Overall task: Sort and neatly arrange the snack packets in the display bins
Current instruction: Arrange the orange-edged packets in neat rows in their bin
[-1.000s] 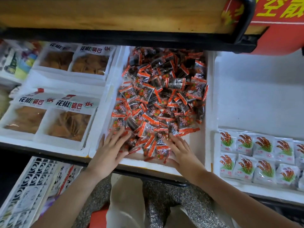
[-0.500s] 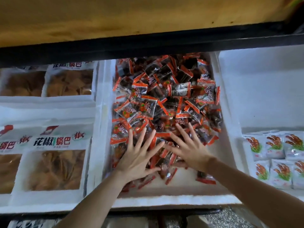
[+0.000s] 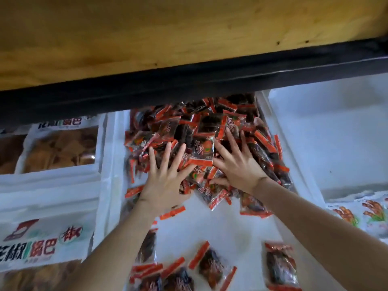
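Currently both hands are inside the middle bin (image 3: 220, 227), which is white foam. Left hand (image 3: 165, 181): grip fully open, fingers straight and spread, palm down on the front slope of the snack packets (image 3: 189, 127), nothing held. Right hand (image 3: 239, 166): grip likewise open, fingers splayed flat on the same heap, just beside the left. Its thumb is tucked low against the packets, not closed round any that I can see. A tilted packet (image 3: 202, 153) stands between the two hands, touching the right index finger.

Snack packets: red-edged with dark contents, heaped against the bin's back wall and running under the black rail (image 3: 189, 85). The heap spans left wall to right wall. Loose packets (image 3: 212, 265) lie flat near the front edge, apart from the heap, with white bin floor showing between. A single packet (image 3: 281, 267) lies near the front right corner.

Left bin (image 3: 52, 181): big bags of brown crisps (image 3: 58, 148), white labels with printed characters. Right bin (image 3: 336, 133): white packets with an orange picture (image 3: 367, 213) in its front part. Wooden board (image 3: 168, 38) sits above the rail.
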A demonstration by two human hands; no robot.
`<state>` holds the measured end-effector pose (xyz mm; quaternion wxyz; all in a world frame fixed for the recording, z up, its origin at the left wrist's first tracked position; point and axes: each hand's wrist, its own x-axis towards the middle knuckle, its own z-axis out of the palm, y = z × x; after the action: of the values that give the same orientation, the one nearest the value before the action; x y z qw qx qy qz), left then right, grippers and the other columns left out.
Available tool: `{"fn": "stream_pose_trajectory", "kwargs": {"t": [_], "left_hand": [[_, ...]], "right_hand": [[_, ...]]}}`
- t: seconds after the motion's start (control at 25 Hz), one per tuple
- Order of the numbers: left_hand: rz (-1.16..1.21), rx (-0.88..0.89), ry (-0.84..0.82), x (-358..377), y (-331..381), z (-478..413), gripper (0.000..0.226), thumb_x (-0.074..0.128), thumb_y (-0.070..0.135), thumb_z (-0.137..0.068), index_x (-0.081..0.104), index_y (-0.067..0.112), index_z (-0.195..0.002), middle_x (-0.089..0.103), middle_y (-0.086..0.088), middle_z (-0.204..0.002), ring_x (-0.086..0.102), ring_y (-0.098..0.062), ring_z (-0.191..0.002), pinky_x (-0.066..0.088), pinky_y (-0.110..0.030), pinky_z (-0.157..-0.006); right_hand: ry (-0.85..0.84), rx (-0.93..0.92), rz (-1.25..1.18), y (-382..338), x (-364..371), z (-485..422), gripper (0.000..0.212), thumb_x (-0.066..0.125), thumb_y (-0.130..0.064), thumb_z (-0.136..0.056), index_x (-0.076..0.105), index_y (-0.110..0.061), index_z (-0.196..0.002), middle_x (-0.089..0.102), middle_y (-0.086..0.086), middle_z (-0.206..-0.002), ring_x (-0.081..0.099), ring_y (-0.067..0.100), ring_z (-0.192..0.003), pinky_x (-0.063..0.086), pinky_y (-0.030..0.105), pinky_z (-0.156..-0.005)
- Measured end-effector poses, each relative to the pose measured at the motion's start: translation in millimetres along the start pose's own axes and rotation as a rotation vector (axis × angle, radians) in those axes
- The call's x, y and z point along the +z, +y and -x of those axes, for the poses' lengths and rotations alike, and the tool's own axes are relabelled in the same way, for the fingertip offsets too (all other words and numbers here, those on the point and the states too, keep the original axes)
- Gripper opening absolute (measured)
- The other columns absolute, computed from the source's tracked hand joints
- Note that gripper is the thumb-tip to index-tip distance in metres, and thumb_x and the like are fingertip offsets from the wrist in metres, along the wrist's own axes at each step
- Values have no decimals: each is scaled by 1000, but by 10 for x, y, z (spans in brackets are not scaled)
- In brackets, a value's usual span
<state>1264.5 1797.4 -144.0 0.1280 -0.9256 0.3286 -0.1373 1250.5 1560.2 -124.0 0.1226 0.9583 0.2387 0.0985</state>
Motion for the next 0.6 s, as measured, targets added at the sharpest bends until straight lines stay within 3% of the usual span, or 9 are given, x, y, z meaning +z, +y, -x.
{"fn": "stream_pose_trajectory", "kwargs": {"t": [0.16, 0.28, 0.36, 0.44, 0.52, 0.6], "left_hand": [[-1, 35, -22, 8, -209, -248, 72, 37, 70, -73, 55, 31, -132, 22, -18, -155, 21, -49, -139, 9, -76, -104], [17, 42, -81, -138, -141, -180, 69, 56, 64, -76, 45, 29, -134, 21, -21, -156, 16, -50, -141, 12, -78, -102], [83, 54, -195, -301, -38, -32, 67, 60, 49, -82, 37, 28, -141, 3, -17, -160, -5, -43, -145, 0, -74, -107], [186, 41, -270, -461, 55, 171, 66, 56, 40, -85, 31, 28, -145, -8, -10, -161, -17, -32, -146, -14, -65, -110], [228, 105, -190, -552, 133, 426, 59, 51, 42, -83, 41, 26, -138, 12, -11, -160, -5, -26, -147, -12, -58, -114], [233, 189, -121, -547, 252, 722, 55, 43, 52, -83, 48, 26, -130, 34, -11, -152, 14, -25, -144, 7, -59, -111]], "right_hand": [[18, 45, 24, 71, 32, -183, 63, 48, -71, -71, 65, -18, -100, 49, 18, -137, 28, 52, -132, 31, 74, -94], [31, 86, -81, 3, -84, -40, 66, 63, -67, -69, 64, -18, -112, 51, 17, -135, 39, 45, -129, 40, 65, -94], [89, 84, -173, -89, -261, 206, 59, 65, -58, -71, 65, -19, -115, 60, 12, -125, 56, 36, -116, 52, 49, -86], [187, 36, -241, -170, -422, 494, 51, 71, -45, -73, 64, -17, -116, 63, 7, -119, 62, 28, -108, 55, 38, -83], [251, 43, -295, -282, -515, 754, 47, 66, -30, -81, 58, -12, -124, 58, 8, -126, 53, 27, -118, 47, 40, -96], [256, 167, -323, -341, -533, 964, 57, 53, -35, -86, 43, -9, -137, 46, 12, -140, 36, 29, -132, 30, 41, -108]]}}
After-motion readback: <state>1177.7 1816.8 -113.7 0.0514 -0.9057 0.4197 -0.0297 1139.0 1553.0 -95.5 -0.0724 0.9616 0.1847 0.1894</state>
